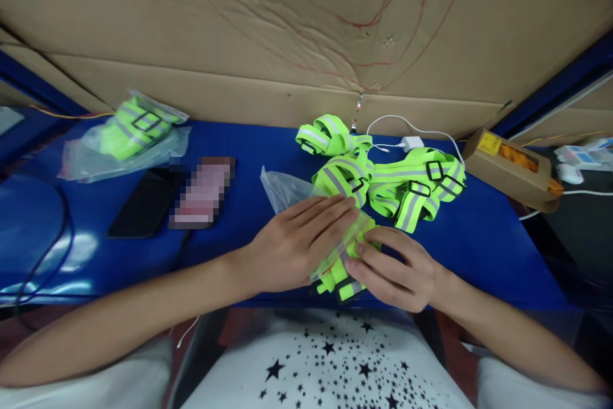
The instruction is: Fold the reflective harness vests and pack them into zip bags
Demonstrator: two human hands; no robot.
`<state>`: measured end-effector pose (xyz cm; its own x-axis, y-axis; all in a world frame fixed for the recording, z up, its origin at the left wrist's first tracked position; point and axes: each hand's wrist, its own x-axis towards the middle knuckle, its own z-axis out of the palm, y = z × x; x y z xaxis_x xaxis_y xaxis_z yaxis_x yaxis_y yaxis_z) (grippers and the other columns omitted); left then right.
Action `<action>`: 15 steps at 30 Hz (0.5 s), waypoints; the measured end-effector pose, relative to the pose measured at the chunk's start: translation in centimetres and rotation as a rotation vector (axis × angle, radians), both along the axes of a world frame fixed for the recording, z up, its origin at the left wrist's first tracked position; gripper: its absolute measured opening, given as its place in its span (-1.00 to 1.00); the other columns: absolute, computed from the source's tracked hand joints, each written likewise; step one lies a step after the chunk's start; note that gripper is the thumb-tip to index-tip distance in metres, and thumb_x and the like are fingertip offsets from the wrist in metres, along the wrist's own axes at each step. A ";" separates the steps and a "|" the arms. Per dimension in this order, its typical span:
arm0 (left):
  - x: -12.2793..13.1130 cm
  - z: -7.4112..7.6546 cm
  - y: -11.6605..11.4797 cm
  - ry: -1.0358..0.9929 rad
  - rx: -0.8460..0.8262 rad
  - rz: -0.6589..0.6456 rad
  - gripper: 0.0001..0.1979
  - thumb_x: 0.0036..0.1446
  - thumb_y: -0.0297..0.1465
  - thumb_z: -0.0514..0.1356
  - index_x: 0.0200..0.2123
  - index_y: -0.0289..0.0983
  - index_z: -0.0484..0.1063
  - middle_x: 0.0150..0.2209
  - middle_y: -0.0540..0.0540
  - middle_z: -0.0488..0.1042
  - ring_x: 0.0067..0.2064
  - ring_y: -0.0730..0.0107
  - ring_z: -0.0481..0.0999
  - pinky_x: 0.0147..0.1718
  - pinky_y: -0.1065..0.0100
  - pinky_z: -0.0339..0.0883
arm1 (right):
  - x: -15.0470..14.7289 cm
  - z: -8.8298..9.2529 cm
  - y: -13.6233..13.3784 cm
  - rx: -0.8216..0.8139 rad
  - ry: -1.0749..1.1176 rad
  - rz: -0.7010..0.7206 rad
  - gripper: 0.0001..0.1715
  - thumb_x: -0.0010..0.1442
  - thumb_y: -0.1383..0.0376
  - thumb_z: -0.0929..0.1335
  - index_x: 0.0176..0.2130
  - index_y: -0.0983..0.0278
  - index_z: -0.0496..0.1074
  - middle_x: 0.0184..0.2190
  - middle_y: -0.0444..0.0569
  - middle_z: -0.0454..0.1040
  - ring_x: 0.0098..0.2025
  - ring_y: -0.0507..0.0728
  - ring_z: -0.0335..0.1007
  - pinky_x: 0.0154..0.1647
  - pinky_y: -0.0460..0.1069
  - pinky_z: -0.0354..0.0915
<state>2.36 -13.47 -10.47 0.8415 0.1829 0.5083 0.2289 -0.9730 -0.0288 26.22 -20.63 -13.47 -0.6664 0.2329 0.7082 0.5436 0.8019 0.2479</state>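
white shirt (325,374) fabric printed with dark stars sits nearest, and just beyond it runs the blue counter (483,256). over the counter's near edge the person's 2 hands meet around 1 strap bundle (341,272), neon green with a grey band, and a clear bag (282,189) that covers part of it. how much of the bundle sits inside the film cannot be told, since the fingers hide the middle.

the webbing should be light and soft, hard to damage, and apt to spring loose if its folds are let go; the bag looks thin, limp and probably slippery. a sound hold would be across the folded layers, with the film taken by its edge so it does not crumple.

the left hand (292,243) lies palm down over the bag, fingers straight and close together; its thumb is out of sight, so whether it pinches the film cannot be told. the strap bundle lies just right of that palm. the right hand (405,268) is curled, its fingers clamped on the bundle's right side. loose straps (402,173) lie on the counter just past the hands, and bagged straps (127,131) lie well apart to the left.
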 end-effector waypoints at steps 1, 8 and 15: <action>0.1 -0.1 -0.1 -0.007 0.012 -0.010 -0.60 0.36 -0.50 0.01 0.21 -0.51 0.33 0.23 -0.39 0.45 0.28 0.03 0.44 0.25 0.05 0.40 | -0.1 -0.1 0.0 0.003 0.018 -0.003 -0.74 0.16 0.39 0.49 -0.13 0.12 0.59 -0.08 -0.08 0.61 0.05 0.26 0.51 -0.07 0.14 0.65; 0.1 -0.6 0.2 0.022 0.087 0.084 -0.58 0.34 -0.57 0.04 0.23 -0.53 0.33 0.23 -0.42 0.44 0.28 -0.03 0.44 0.24 0.01 0.41 | -0.7 0.0 0.4 -0.247 0.129 -0.089 -0.60 0.24 0.49 0.42 0.05 0.21 0.52 -0.02 0.07 0.60 0.19 0.29 0.49 0.11 0.18 0.59; -0.5 -0.9 1.0 0.012 -0.021 0.017 -0.58 0.32 -0.57 0.05 0.22 -0.46 0.36 0.20 -0.37 0.48 0.27 0.05 0.46 0.25 0.02 0.40 | -0.2 -0.1 0.8 -0.389 0.165 -0.052 -0.50 0.27 0.46 0.42 0.14 0.10 0.48 -0.04 -0.02 0.61 0.21 0.26 0.48 0.32 0.32 0.38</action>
<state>1.84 -12.44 -11.32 0.8442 0.2077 0.4942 0.2452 -0.9694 -0.0114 26.01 -19.82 -13.55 -0.5315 0.5341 0.6574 0.5929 0.7889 -0.1616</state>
